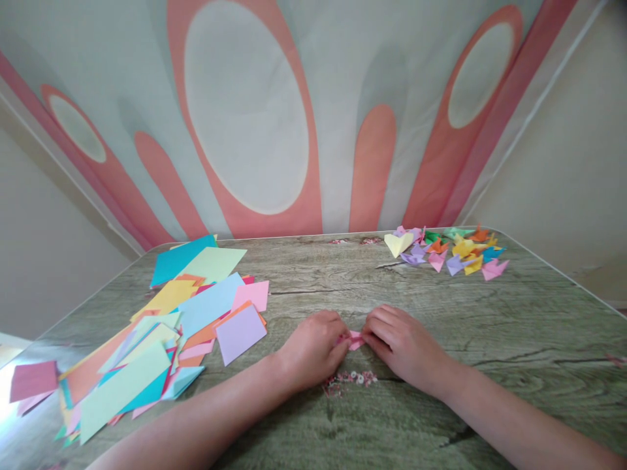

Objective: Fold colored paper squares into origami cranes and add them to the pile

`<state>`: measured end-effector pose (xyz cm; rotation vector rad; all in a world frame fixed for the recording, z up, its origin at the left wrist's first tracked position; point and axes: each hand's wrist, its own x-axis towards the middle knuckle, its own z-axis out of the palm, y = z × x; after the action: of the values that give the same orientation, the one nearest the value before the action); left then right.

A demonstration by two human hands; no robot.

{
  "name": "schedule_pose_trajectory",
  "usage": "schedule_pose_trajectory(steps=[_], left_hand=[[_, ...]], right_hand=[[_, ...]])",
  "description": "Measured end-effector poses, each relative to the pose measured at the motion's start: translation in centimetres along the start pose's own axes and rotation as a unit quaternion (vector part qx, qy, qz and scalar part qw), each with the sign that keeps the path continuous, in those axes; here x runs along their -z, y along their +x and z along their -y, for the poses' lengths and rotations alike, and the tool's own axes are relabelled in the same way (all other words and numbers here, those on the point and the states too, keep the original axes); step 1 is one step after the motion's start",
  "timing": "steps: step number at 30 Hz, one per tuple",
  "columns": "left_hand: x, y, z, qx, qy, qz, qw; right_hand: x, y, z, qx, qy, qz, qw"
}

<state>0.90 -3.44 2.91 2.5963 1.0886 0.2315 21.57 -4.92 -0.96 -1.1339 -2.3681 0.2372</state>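
Observation:
A small piece of folded pink paper [356,339] is held between my two hands, low over the middle of the wood-patterned table [313,274]. My left hand [316,346] pinches its left side, fingers curled over and hiding part of it. From the right, my right hand [404,343] grips the other end between thumb and fingertips. Only a short pink stretch shows in the gap, so its full folded shape is hidden. Just below lies a flower print [355,377] on the table surface.
Loose coloured paper sheets [125,385] spread over the table's left side, with a lilac square [241,333] nearest my left hand. Several small folded paper figures [455,251] cluster at the back right. A pink-and-grey patterned backdrop [337,130] rises behind the table's far edge.

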Motion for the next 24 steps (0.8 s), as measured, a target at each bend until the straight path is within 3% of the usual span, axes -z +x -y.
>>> schedule_pose_trajectory(steps=[11, 24], left_hand=[[-0.56, 0.41, 0.49, 0.073, 0.024, -0.01, 0.997], [-0.55, 0.2, 0.24, 0.086, 0.088, -0.001, 0.992]], right_hand=[[-0.54, 0.13, -0.2, -0.048, 0.02, -0.003, 0.999], [-0.88, 0.15, -0.26, -0.069, -0.011, -0.006, 0.998]])
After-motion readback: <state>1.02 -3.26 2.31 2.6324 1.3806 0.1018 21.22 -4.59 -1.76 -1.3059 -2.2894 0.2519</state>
